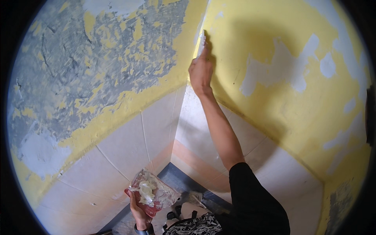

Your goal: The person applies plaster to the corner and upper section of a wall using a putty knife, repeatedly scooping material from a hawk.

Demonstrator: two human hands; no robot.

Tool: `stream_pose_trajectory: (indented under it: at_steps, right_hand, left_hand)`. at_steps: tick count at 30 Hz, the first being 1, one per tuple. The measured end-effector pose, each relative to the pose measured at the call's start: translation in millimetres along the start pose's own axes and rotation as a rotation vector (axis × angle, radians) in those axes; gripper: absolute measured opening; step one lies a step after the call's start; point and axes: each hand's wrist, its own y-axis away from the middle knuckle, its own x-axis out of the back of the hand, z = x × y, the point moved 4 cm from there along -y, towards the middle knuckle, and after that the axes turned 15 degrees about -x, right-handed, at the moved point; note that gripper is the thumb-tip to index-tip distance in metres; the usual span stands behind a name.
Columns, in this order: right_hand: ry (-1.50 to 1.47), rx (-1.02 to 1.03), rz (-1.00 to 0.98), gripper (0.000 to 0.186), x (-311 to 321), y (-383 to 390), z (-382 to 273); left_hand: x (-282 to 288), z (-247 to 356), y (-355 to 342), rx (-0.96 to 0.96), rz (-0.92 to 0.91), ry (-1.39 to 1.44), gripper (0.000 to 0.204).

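Observation:
My right hand (201,75) is raised on an outstretched arm to the corner where two yellow walls meet. Its fingers are closed on a putty knife (202,44), seen nearly edge-on, whose blade lies along the corner. Low down, my left hand (140,211) grips a red, putty-smeared tray (166,194); I cannot make out its full shape. A lump of white putty (147,192) sits on it. The left wall (105,58) shows a large grey scraped area with yellow flecks. On the right wall (231,51) are several pale filler patches (280,64).
White tiles (121,137) with a pinkish band (201,168) cover the lower walls. Below lies a dark grey floor edge (172,174). A pale object (194,197) stands by my legs, partly hidden. A dark object (369,115) shows at the far right rim.

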Motion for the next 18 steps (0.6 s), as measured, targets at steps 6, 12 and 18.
stream_pose_trajectory:
  at_steps: [6, 12, 18]
  right_hand:
    - [0.031, -0.037, -0.045, 0.074, -50, -1, -15]
    - [-0.209, -0.027, -0.23, 0.077, -72, 61, 33]
    - [-0.696, 0.008, -0.183, 0.04, 59, -1, 84]
  left_hand:
    - [16, -4, 3, -0.03, 0.049, -0.026, 0.05]
    - [27, -4, 4, -0.084, 0.109, -0.008, 0.049]
    - [8, -1, 4, -0.057, 0.035, -0.045, 0.05]
